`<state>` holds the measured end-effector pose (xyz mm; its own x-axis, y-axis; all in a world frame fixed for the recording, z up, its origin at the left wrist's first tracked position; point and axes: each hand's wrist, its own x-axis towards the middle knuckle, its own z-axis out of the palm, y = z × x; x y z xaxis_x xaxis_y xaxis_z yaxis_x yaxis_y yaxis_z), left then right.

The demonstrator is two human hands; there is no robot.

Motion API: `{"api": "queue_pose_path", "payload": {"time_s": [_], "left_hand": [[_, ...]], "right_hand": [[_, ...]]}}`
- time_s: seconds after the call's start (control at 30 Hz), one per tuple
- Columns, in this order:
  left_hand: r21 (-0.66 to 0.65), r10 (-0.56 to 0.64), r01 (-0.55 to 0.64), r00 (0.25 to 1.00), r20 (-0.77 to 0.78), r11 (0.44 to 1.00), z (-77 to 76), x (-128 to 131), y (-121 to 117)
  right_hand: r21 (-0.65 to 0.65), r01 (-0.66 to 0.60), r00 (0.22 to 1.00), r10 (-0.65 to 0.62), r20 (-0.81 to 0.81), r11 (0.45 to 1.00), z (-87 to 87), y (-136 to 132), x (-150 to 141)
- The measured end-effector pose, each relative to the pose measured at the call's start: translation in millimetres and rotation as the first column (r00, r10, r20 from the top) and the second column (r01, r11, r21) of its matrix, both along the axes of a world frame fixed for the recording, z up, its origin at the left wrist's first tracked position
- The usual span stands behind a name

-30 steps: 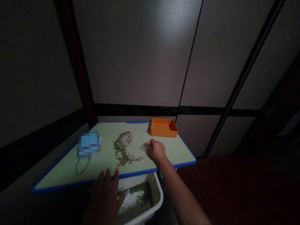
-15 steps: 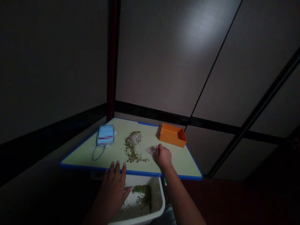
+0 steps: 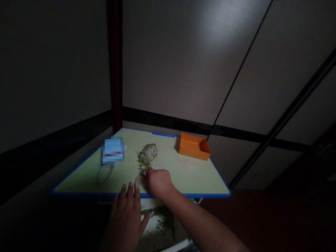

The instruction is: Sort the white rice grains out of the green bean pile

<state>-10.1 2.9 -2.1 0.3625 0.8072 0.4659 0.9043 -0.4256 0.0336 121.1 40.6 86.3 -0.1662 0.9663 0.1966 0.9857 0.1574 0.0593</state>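
Pale tabletop [image 3: 204, 180]: left hand [image 3: 127, 215] spread, right hand [image 3: 160, 182] curled, hold unclear; hasty sweep might spill grains [image 3: 147, 154] off edge.

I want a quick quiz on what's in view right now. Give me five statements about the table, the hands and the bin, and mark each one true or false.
1. The orange box stands at the far right of the table. True.
2. The right hand is inside the orange box. False: it is at the near end of the pile.
3. The pile mixes green and pale bits. True.
4. The left hand has its fingers curled into a fist. False: its fingers are spread, near the table's front edge.
5. The white bin sits on top of the table. False: it is below the front edge.
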Motion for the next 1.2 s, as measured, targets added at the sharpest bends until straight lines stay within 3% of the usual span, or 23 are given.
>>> {"api": "queue_pose_path", "payload": {"time_s": [0.2,0.57,0.87,1.2], "left_hand": [[0.070,-0.043,0.045,0.999,-0.029,0.997,3.7,-6.4,-0.4],[0.043,-0.074,0.074,0.997,-0.008,0.996,7.4,-8.5,-3.2],[0.042,-0.076,0.076,0.997,-0.001,0.996,5.8,-8.7,-2.3],[0.023,-0.070,0.070,0.998,0.004,0.997,7.3,-7.7,-1.6]], "right_hand": [[0.015,0.076,0.997,-0.075,-0.036,0.997,-5.6,11.5,-4.6],[-0.021,0.325,0.946,-0.325,0.011,0.945,-3.6,4.6,37.0],[-0.012,0.329,0.936,-0.324,0.137,0.944,-2.1,-4.2,73.6],[-0.061,0.249,0.946,-0.229,0.231,0.967,2.0,-8.1,98.1]]}}
